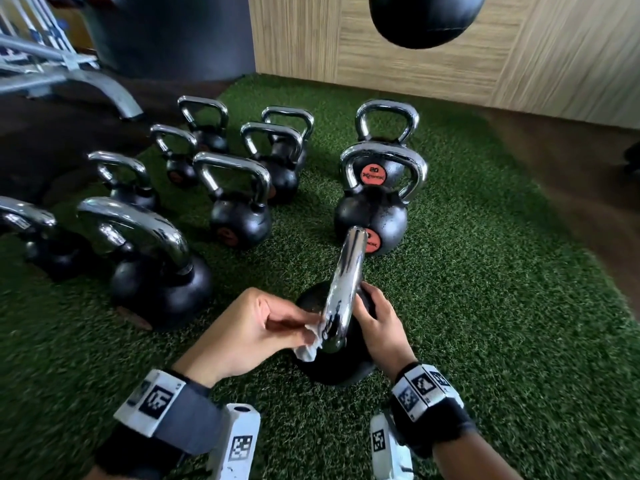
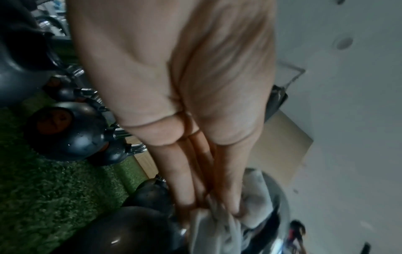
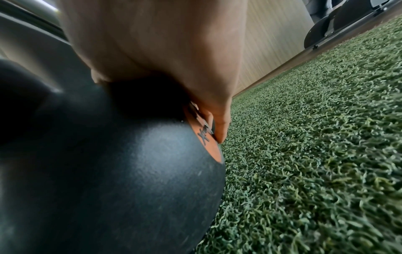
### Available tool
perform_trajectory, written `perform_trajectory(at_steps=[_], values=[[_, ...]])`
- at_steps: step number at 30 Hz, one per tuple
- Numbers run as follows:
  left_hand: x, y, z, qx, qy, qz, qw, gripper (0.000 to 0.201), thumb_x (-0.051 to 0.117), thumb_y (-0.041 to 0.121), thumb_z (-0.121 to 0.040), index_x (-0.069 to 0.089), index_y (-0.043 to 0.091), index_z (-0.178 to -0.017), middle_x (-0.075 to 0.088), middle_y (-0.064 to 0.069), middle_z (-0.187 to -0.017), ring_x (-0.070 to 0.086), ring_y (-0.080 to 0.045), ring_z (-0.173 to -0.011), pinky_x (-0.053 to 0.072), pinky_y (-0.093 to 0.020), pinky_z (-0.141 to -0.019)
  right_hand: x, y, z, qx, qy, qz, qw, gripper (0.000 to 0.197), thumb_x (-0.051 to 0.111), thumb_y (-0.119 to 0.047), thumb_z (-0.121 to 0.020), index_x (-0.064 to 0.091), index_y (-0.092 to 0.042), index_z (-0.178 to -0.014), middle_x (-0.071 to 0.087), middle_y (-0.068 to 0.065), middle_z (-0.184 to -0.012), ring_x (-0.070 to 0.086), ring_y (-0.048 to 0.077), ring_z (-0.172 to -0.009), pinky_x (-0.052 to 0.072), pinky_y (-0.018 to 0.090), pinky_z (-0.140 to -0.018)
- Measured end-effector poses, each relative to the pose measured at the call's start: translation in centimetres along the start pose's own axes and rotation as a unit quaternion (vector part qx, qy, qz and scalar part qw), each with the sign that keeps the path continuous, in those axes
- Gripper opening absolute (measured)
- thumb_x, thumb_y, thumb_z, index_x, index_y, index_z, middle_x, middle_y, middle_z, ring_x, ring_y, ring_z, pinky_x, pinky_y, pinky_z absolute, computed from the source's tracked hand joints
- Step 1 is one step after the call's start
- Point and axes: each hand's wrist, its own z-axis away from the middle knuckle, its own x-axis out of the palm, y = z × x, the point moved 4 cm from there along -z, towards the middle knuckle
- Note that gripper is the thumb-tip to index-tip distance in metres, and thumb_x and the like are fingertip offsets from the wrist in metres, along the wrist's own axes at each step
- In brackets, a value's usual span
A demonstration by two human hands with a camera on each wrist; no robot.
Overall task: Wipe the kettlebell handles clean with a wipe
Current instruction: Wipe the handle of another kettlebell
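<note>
This place is a gym. Many black kettlebells with chrome handles stand in rows on green artificial turf. A black ball hangs above, a grey metal equipment frame stands at the left, and a wood-panelled wall closes the back.

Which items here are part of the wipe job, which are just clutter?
In the job: wipe, pinched by left hand; near kettlebell handle; right hand steadying its bell; other kettlebells awaiting.
Clutter: hanging black ball, grey rack, turf.

Green turf — hanging black ball
</note>
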Motion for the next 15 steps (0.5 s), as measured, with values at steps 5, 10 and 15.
perform_trajectory(at_steps=[5,10,15], values=[[0.7,-0.9,0.2,-0.029,0.007,-0.026,0.999,0.023,0.079,0.008,-0.086,0.080,0.014,-0.108,0.081,0.000,-0.094,0.079,-0.018,-0.086,0.060,-0.022,-0.078,-0.3,-1.1,0.9,0.027,-0.026,0.109,0.993,0.076,0.036,-0.078,-0.083,0.040,-0.037,-0.147,0.051,0.003,-0.146,0.046,0.026,-0.133,0.035,0.051,-0.113],[-0.6,-0.5,1.0,-0.039,0.055,0.072,0.995,0.029,0.080,0.019,-0.084,0.079,0.013,-0.113,0.080,-0.009,-0.103,0.078,-0.027,-0.093,0.062,-0.027,-0.079,-4.3,-6.7,3.7,-0.052,0.026,0.289,0.956,0.043,0.047,-0.054,-0.097,0.050,-0.037,-0.136,0.060,-0.006,-0.128,0.058,0.010,-0.110,0.041,0.049,-0.107],[-1.0,0.8,1.5,-0.063,0.141,0.315,0.937,0.038,0.078,0.021,-0.072,0.080,0.009,-0.108,0.077,-0.017,-0.109,0.077,-0.023,-0.091,0.062,-0.025,-0.071,-6.8,-14.7,7.8,-0.243,0.030,0.101,0.964,0.027,0.073,-0.038,-0.084,0.073,-0.035,-0.111,0.069,-0.018,-0.095,0.065,-0.002,-0.079,0.052,0.008,-0.069]])
